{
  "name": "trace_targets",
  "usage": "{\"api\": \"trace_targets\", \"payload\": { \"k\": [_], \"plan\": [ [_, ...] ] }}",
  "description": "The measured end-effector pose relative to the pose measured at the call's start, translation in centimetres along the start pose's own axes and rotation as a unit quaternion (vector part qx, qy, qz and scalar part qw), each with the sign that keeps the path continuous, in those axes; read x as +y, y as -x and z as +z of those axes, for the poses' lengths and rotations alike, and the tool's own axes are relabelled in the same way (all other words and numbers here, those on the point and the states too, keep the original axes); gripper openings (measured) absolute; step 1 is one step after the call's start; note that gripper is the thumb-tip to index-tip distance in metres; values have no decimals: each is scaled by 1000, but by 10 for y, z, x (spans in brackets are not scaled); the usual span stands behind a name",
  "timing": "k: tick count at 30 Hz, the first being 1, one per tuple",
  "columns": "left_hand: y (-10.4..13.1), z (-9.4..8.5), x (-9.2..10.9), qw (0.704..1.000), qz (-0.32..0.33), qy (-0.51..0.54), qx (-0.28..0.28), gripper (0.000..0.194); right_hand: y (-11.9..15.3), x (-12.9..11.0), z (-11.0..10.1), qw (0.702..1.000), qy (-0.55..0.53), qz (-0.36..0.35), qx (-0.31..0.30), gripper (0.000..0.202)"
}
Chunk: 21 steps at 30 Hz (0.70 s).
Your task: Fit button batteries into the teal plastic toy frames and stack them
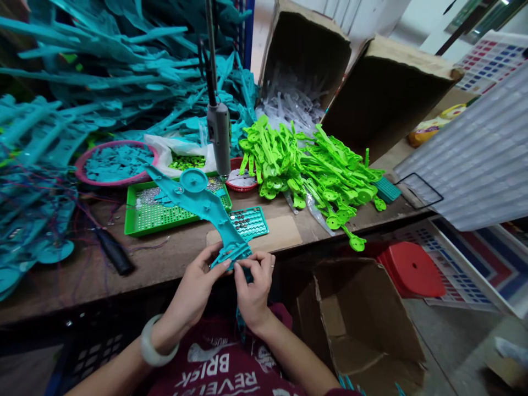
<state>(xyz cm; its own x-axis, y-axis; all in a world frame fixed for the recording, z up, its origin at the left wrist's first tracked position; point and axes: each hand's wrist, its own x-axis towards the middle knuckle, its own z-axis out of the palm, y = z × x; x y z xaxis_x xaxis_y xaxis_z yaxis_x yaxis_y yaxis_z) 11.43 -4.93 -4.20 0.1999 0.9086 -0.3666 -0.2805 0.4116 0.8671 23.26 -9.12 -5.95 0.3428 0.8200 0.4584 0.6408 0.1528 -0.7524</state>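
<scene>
A long teal plastic half-shell (206,206) with a round disc near its far end is tilted up over the bench edge. My left hand (202,280) grips its near end, thumb on top. From the other side, my right hand (253,280) closes on the same end, fingertips pinched close to the left thumb. Whether a small part sits between those fingertips is hidden. Just beyond lie a small teal tray of little round metal parts (249,221) and a green perforated basket (165,220) with screws. A grey electric screwdriver (219,137) hangs upright above.
Teal shells (103,71) are heaped at the left, beside a pink basket of teal pieces (117,162). Bright green plastic parts (309,165) pile at the right, before tipped cardboard boxes (390,93). A black-handled tool (113,250) lies left; a red stool (412,269) stands below.
</scene>
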Motion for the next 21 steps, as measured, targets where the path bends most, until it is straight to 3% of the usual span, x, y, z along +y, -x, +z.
{"api": "trace_targets", "payload": {
  "k": [5, 7, 10, 12, 13, 15, 18, 21],
  "plan": [
    [1, 0, 0, 998, 33, -54, 14, 44, -20, -8, -9, 999, 17, -8, -32, 10],
    [1, -1, -1, 993, 72, -94, 6, 36, -36, -12, -15, 995, 12, -23, -100, 16],
    [1, -3, -3, 979, 124, -161, -8, 30, -59, -12, -23, 975, -20, -32, -218, 9],
    [0, -5, -5, 973, 132, -190, -12, 31, -70, -5, -24, 961, -75, -26, -266, 4],
    [-1, -7, -6, 973, 128, -192, -13, 33, -74, -1, -24, 955, -124, -12, -268, 3],
    [-4, -9, -8, 976, 113, -187, -15, 36, -77, 9, -19, 939, -264, 56, -215, 7],
    [-8, -8, -11, 979, 101, -175, -30, 39, -77, 19, -5, 862, -453, 201, -103, 13],
    [-13, -4, -15, 981, 96, -170, -20, 44, -74, 21, 7, 810, -517, 268, -73, 13]
  ]
}}
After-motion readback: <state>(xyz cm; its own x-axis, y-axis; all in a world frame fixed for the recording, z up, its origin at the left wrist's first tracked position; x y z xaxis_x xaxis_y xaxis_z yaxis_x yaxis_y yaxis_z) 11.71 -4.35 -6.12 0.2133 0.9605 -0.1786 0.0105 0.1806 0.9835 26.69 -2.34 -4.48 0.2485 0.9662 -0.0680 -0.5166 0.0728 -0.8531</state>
